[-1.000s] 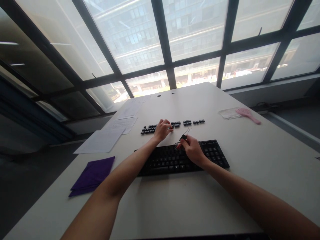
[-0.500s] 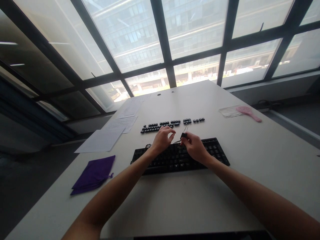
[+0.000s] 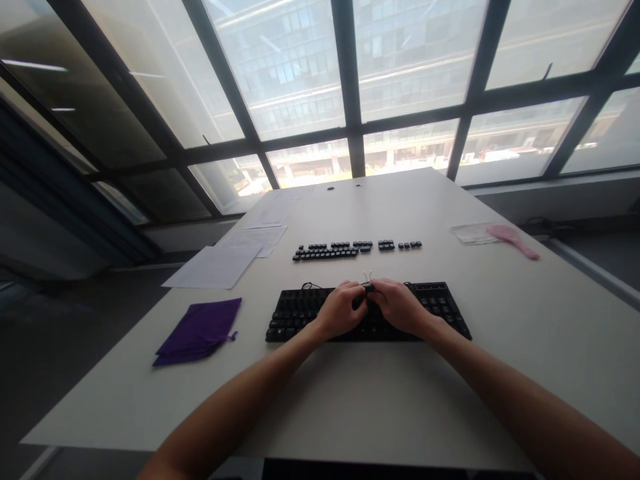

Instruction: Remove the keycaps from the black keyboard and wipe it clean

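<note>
A black keyboard (image 3: 295, 312) lies on the white desk in front of me. Above its middle both my hands meet at a small keycap puller (image 3: 369, 288) with a black body. Its thin wire ends (image 3: 367, 275) stick up past my fingers. My right hand (image 3: 397, 305) pinches the puller from the right. From the left, my left hand (image 3: 344, 308) has its thumb and fingers closed on the same black piece. Whether a keycap is between the fingers is hidden. Behind the keyboard, loose black keycaps (image 3: 330, 253) stand in rows on the desk.
A folded purple cloth pouch (image 3: 197, 330) lies left of the keyboard. White paper sheets (image 3: 213, 268) spread along the desk's left edge. To the right, a pink hairbrush (image 3: 510, 238) rests partly on a clear plastic bag (image 3: 467, 233). Tall windows (image 3: 405, 60) rise behind the desk (image 3: 400, 407).
My left hand has moved right and closed at the puller; it was open and apart before. My right hand has lowered slightly with the puller. The view has shifted a little.
</note>
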